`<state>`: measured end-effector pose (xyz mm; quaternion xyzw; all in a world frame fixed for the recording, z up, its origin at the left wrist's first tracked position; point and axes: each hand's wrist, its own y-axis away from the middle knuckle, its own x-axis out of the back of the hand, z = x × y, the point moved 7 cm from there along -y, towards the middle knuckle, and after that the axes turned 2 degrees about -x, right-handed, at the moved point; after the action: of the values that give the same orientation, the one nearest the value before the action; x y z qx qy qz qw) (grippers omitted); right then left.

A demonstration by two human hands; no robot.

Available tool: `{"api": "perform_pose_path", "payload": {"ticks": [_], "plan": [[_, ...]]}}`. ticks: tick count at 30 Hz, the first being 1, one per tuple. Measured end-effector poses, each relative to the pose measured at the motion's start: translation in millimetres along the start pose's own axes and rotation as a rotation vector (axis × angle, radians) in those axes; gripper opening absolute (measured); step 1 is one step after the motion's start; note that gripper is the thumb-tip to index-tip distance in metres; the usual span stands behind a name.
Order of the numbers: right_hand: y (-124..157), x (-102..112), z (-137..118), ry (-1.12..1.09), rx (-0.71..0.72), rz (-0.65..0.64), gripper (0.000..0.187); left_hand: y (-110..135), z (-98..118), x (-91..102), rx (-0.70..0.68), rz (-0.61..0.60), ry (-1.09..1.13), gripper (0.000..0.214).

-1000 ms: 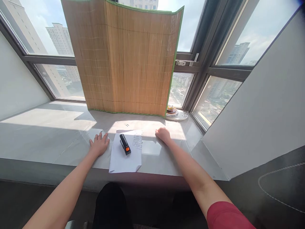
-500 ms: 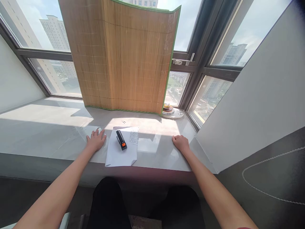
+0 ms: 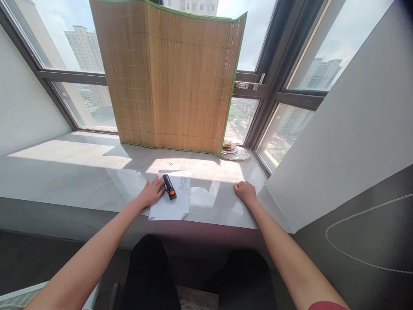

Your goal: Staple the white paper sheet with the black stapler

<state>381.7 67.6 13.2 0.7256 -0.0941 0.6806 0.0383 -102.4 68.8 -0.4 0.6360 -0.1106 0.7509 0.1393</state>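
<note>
My left hand [image 3: 152, 192] lies palm down with its fingers extended, over the left edge of the white paper sheets [image 3: 169, 212]. Its fingertips are right beside a small black oblong tool with an orange patch [image 3: 169, 187], perhaps touching it; the exact kind I cannot make out. The tool rests on the sheets, whose upper right part carries dense dark marks. On the right, my right hand [image 3: 245, 192] rests on the sill as a loose fist, with nothing visible in it.
A pale window sill [image 3: 209, 211] bears everything. Behind the sheets stands a bamboo mat [image 3: 180, 86] with green edging, against the window. Stacked plates [image 3: 230, 149] sit at its lower right corner. A white cord [image 3: 358, 216] hangs at the far right.
My left hand has slid right from the bare sill onto the sheets, up to the black tool. My right hand stays in place. The view has shifted slightly.
</note>
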Motion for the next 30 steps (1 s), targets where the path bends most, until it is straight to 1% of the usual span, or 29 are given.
{"api": "perform_pose_path", "payload": {"ticks": [2,4,7,8,10,13,22,30], "plan": [[0.1,0.7,-0.3,-0.005,0.001,-0.001,0.05,-2.4,23.3,-2.7,-0.023,-0.016,0.001,0.066],[0.2,1.4,-0.5,-0.009,0.0,-0.005,0.05,-8.9,52.5,-7.8,-0.048,-0.029,0.018,0.065],[0.5,2.3,-0.8,-0.013,0.001,-0.01,0.05,-24.2,92.0,-17.3,-0.03,-0.022,0.046,0.064],[0.7,2.7,-1.0,-0.014,0.002,-0.009,0.049,-29.5,101.7,-20.2,-0.017,-0.015,0.051,0.063],[1.0,3.4,-1.5,-0.015,0.004,-0.005,0.049,-38.5,114.4,-24.4,0.005,-0.002,0.06,0.062],[1.1,3.5,-1.9,-0.018,0.005,0.0,0.049,-45.6,119.8,-26.2,0.009,0.016,0.076,0.061],[-0.8,0.0,0.1,-0.039,0.01,-0.003,0.049,-46.3,114.2,-21.9,0.007,0.024,0.091,0.058],[0.7,2.2,-1.3,-0.054,0.017,0.014,0.048,-46.7,113.3,-19.3,0.007,0.054,0.093,0.057]]}}
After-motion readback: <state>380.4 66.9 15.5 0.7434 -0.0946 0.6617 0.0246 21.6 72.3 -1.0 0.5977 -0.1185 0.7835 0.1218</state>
